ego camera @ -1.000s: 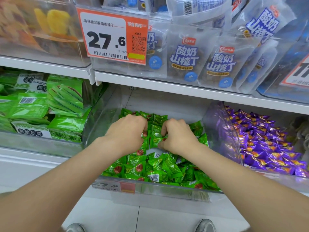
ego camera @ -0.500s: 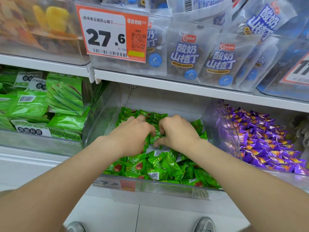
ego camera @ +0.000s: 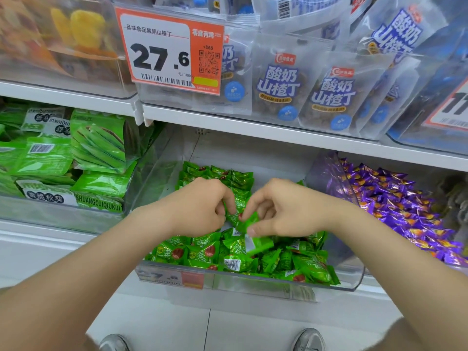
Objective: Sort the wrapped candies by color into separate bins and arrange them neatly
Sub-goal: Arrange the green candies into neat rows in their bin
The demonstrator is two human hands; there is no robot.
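Note:
A clear plastic bin (ego camera: 253,283) on the lower shelf holds a heap of green wrapped candies (ego camera: 207,252), with a neat row of them standing at the back (ego camera: 228,176). Both my hands are over the middle of the bin. My left hand (ego camera: 200,206) has its fingers curled onto a green candy (ego camera: 236,206). My right hand (ego camera: 283,211) pinches another green candy (ego camera: 249,221) between thumb and fingers, just above the heap. To the right, a second clear bin (ego camera: 326,178) holds purple wrapped candies (ego camera: 395,198).
Left of the green candies is a bin of green snack packets (ego camera: 96,153). The shelf above (ego camera: 253,133) carries pale bags (ego camera: 278,84) behind an orange price tag (ego camera: 169,49) reading 27.6. The white shelf base and floor lie below, with two shoe tips at the bottom edge.
Both hands have drawn back from the rear row toward the middle of the bin and lifted slightly. My right hand now holds a green candy up off the heap.

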